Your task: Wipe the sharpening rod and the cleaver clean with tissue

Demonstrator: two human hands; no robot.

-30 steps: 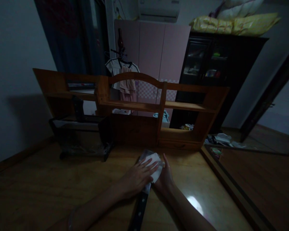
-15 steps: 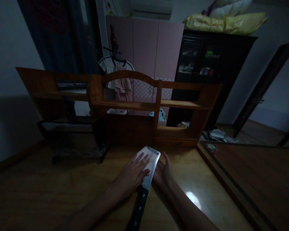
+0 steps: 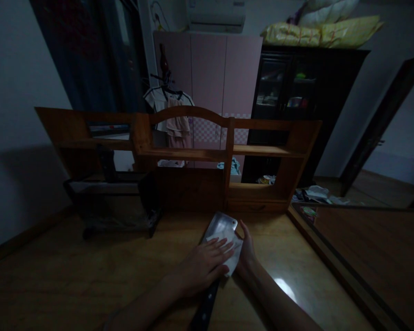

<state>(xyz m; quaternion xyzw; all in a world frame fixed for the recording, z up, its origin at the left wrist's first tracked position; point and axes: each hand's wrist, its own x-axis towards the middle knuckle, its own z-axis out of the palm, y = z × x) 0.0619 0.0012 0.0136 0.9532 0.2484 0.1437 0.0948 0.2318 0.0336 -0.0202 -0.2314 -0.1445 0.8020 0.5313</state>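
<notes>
A cleaver (image 3: 221,224) with a wide metal blade and a black riveted handle (image 3: 207,305) points away from me, low over the wooden tabletop. My left hand (image 3: 209,262) presses a white tissue (image 3: 235,257) onto the upper face of the blade, fingers stretched over it and thumb near the handle end. At the blade's right edge, my right hand (image 3: 246,250) steadies the cleaver from the side and below. Its thumb points up past the blade's corner, while its other fingers are mostly hidden behind the blade and tissue.
A wooden shelf unit (image 3: 189,155) stands along the far edge of the tabletop (image 3: 124,276). At the left is a dark rack (image 3: 113,202) with a black-handled knife (image 3: 106,163) upright in it. A raised wooden edge (image 3: 326,257) runs along the right.
My left hand has slid down the blade toward the handle, baring the far end of the blade. The white tissue now shows plainly under its fingers. My right hand stays beside the blade.
</notes>
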